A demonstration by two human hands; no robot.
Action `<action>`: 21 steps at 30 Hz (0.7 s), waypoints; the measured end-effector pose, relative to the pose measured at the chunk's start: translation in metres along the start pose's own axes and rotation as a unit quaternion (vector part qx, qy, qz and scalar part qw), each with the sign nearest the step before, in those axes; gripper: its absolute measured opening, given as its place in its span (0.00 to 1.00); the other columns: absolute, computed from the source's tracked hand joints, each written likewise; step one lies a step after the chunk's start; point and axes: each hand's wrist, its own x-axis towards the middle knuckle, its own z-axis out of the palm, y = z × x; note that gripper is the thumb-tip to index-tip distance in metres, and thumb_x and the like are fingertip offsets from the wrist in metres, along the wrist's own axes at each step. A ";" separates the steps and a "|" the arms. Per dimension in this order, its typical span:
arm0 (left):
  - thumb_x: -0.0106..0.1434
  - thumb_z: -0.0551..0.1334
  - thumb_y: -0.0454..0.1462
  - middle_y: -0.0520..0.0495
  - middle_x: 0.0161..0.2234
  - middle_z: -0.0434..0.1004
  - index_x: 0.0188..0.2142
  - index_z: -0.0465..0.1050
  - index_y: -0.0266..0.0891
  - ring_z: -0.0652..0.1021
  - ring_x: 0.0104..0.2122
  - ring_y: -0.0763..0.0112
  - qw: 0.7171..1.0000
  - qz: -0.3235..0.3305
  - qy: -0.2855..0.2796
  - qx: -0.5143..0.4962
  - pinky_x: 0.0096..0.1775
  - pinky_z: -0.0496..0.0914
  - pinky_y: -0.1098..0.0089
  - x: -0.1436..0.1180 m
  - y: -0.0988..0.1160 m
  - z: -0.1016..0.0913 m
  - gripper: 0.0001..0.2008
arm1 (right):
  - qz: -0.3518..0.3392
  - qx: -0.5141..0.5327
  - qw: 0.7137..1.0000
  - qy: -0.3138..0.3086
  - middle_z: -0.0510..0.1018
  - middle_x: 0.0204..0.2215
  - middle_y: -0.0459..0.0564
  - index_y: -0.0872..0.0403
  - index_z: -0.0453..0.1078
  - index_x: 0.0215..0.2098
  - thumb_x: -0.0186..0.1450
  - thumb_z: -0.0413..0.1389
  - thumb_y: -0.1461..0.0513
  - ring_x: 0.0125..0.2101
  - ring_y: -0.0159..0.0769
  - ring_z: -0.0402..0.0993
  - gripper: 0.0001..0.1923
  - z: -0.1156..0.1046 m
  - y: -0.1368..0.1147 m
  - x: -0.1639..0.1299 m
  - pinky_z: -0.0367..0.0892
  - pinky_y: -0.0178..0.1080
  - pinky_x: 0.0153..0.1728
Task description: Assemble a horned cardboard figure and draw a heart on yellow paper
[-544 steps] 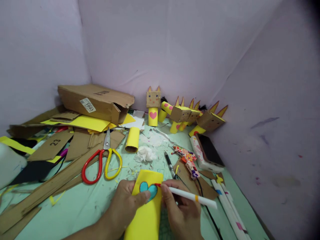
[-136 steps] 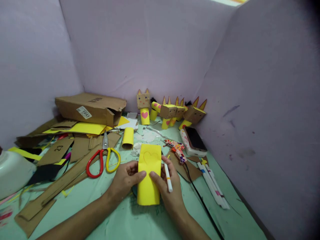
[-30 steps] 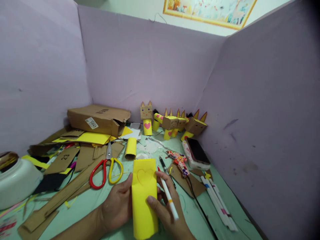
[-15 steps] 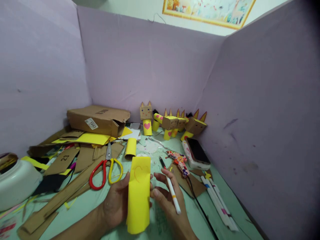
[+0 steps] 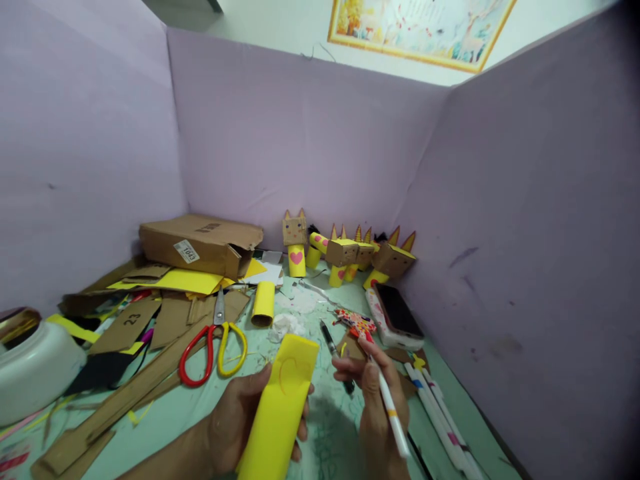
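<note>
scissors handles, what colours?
One red loop, one yellow, on the scissors lying left of the left hand; head view, the only one.

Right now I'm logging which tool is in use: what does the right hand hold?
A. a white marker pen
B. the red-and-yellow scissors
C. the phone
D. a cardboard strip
A: the right hand grips a white marker pen, while the scissors lie on the table.

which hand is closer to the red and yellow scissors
Left. The left hand, holding the yellow paper, sits just right of and below the scissors. The right hand, holding a white marker, is farther right.
</note>
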 end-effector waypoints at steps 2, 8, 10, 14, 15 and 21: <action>0.59 0.51 0.50 0.37 0.31 0.75 0.42 0.71 0.22 0.76 0.28 0.60 1.000 0.004 0.006 -0.002 0.31 0.69 0.62 0.000 0.002 0.000 0.29 | -0.010 -0.035 0.999 -0.011 0.79 0.25 0.50 0.53 0.63 0.44 0.63 0.49 0.51 0.25 0.40 0.75 0.17 0.000 -0.007 0.009 0.69 0.45 0.30; 0.58 0.50 0.53 0.36 0.31 0.76 0.42 0.71 0.22 0.77 0.28 0.60 1.000 0.008 0.004 -0.021 0.30 0.70 0.63 0.003 0.007 -0.007 0.32 | -0.079 -0.130 0.981 -0.117 0.77 0.34 0.50 0.49 0.62 0.44 0.64 0.50 0.55 0.36 0.40 0.74 0.12 0.014 -0.042 0.046 0.67 0.43 0.37; 0.58 0.50 0.54 0.36 0.31 0.76 0.43 0.70 0.21 0.77 0.28 0.60 1.000 -0.001 -0.004 -0.030 0.30 0.70 0.63 0.005 0.008 -0.008 0.34 | -0.088 -0.100 0.982 -0.136 0.75 0.38 0.50 0.48 0.60 0.44 0.65 0.49 0.56 0.35 0.38 0.74 0.10 0.019 -0.044 0.053 0.67 0.42 0.37; 0.59 0.49 0.53 0.35 0.32 0.77 0.44 0.69 0.20 0.78 0.28 0.59 0.999 -0.022 -0.005 -0.040 0.30 0.70 0.62 0.006 0.006 -0.008 0.33 | -0.073 -0.068 0.980 -0.171 0.74 0.39 0.50 0.50 0.61 0.40 0.64 0.51 0.58 0.33 0.36 0.73 0.07 0.022 -0.032 0.050 0.68 0.41 0.36; 0.59 0.49 0.52 0.34 0.32 0.77 0.44 0.69 0.20 0.78 0.28 0.59 0.999 -0.028 0.000 -0.038 0.30 0.70 0.62 0.006 0.005 -0.008 0.33 | -0.068 -0.075 0.978 -0.182 0.74 0.39 0.50 0.50 0.62 0.39 0.63 0.52 0.58 0.33 0.36 0.72 0.07 0.021 -0.028 0.048 0.67 0.41 0.36; 0.59 0.52 0.49 0.35 0.32 0.78 0.42 0.71 0.23 0.78 0.28 0.59 0.998 -0.070 -0.002 -0.010 0.31 0.70 0.63 0.008 0.003 -0.008 0.28 | -0.069 -0.119 0.965 -0.225 0.74 0.34 0.48 0.51 0.65 0.37 0.60 0.54 0.61 0.31 0.35 0.69 0.07 0.019 -0.017 0.042 0.66 0.38 0.33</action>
